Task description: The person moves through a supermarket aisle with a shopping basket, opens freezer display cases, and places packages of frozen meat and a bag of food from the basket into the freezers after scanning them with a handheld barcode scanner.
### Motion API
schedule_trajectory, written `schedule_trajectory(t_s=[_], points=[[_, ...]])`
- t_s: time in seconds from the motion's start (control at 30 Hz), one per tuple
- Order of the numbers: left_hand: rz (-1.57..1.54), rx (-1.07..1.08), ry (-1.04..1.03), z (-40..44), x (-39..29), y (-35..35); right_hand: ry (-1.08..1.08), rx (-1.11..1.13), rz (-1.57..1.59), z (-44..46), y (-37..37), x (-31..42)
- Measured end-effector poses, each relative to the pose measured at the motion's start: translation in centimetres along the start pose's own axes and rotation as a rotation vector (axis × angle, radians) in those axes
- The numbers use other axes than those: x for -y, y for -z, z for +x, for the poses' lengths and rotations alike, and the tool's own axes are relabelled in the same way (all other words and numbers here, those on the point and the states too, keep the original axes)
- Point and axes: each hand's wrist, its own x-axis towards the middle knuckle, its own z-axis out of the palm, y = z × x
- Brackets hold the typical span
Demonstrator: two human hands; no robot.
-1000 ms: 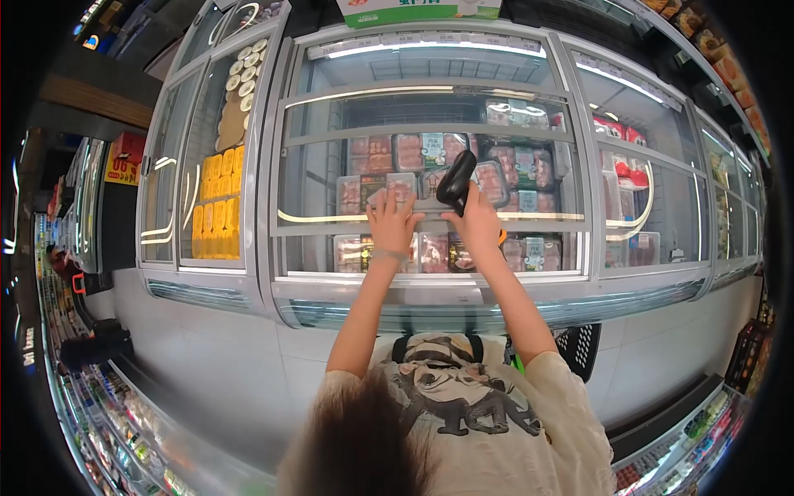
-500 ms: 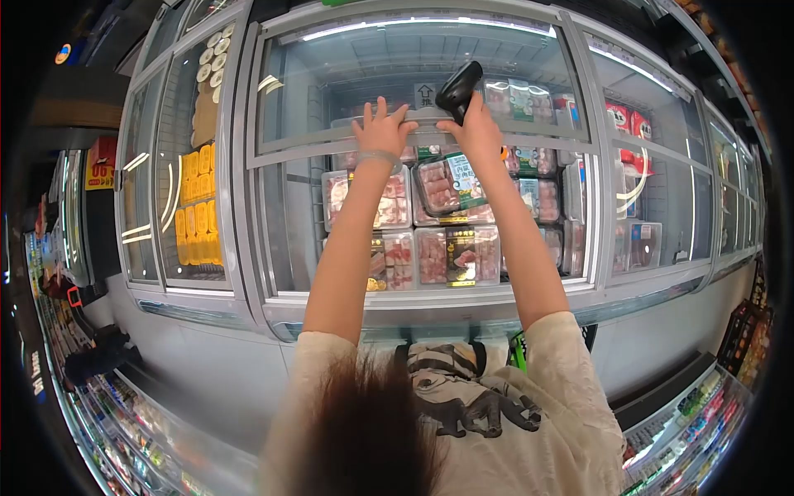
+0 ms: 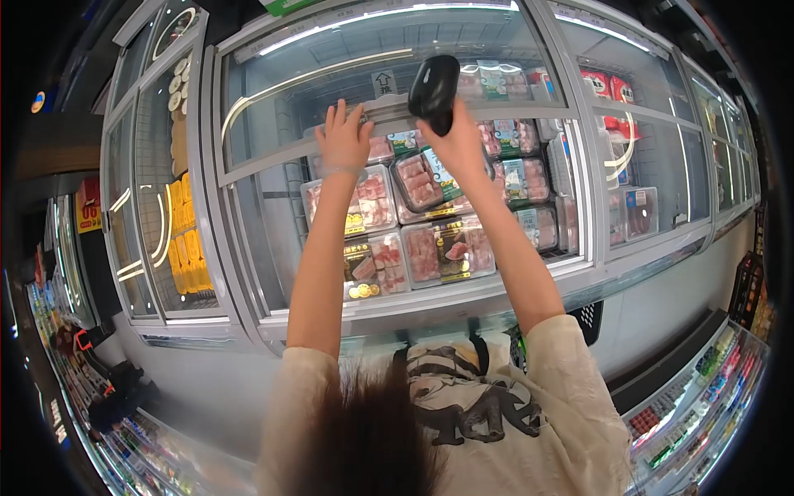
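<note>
A sliding glass lid [image 3: 285, 91] covers the far part of a chest freezer. On the lid's near frame rests my left hand [image 3: 343, 147], its fingers spread, a clear band around the wrist. My right hand [image 3: 456, 150] grips a black handheld scanner [image 3: 434, 87], whose body stands up above the fist; part of the handle is hidden. The thumb of that hand is close to the lid's frame. Below both hands, clear packs of sliced meat [image 3: 447, 248] lie in rows in the uncovered part. One tilted meat pack [image 3: 420, 180] lies on top, partly hidden by my right forearm.
To the left, a freezer section holds yellow packs [image 3: 191, 263] behind glass. Red-and-white packs [image 3: 602, 87] lie under glass on the right. A metal freezer rim [image 3: 397, 306] runs between me and the meat. Shelves of goods [image 3: 695, 422] stand at the lower right.
The camera view has tilted and shifted. The scanner has turned more upright in my right hand and looks larger. My left hand stays at the lid's frame, fingers still spread.
</note>
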Motion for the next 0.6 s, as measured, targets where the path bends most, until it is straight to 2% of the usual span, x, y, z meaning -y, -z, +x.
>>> schedule_trajectory(t_s=[0.07, 0.13, 0.23, 0.27, 0.33, 0.4, 0.43, 0.47, 0.53, 0.6], points=[[-0.224, -0.155, -0.063, -2.8, -0.2, 0.9, 0.031, 0.153, 0.087, -4.0, 3.4, 0.5], [-0.496, -0.164, 0.116, -6.1, -2.2, 2.9, 0.077, 0.487, -0.063, -6.6, 6.3, -0.2], [-0.569, 0.013, 0.292, -10.4, -0.7, -2.0, 0.177, 0.745, -0.276, -8.6, 6.7, -4.8], [-0.596, 0.113, 0.367, -11.3, -0.3, -4.3, 0.021, 0.715, -0.287, -8.6, 6.6, -6.7], [-0.851, 0.409, 0.739, -13.8, 3.2, -11.4, -0.280, 0.648, -0.302, -7.4, 6.0, -11.4], [-1.038, 0.468, 1.164, -13.2, 1.5, -13.4, -0.560, 0.288, -0.021, -6.1, 5.7, -16.4], [-1.120, 0.491, 1.380, -12.9, 0.7, -14.4, -0.641, 0.219, 0.088, -5.4, 5.3, -19.2], [-1.013, 0.528, 1.295, -13.1, 0.9, -16.1, -0.725, 0.162, 0.269, -5.0, 4.9, -21.4], [-0.794, 0.600, 1.119, -13.6, 1.2, -19.4, -0.917, 0.227, 0.385, -3.4, 5.7, -21.2], [-0.785, 0.459, 1.103, -13.7, 0.8, -20.8, -0.904, 0.216, 0.455, -2.9, 5.0, -22.6]])
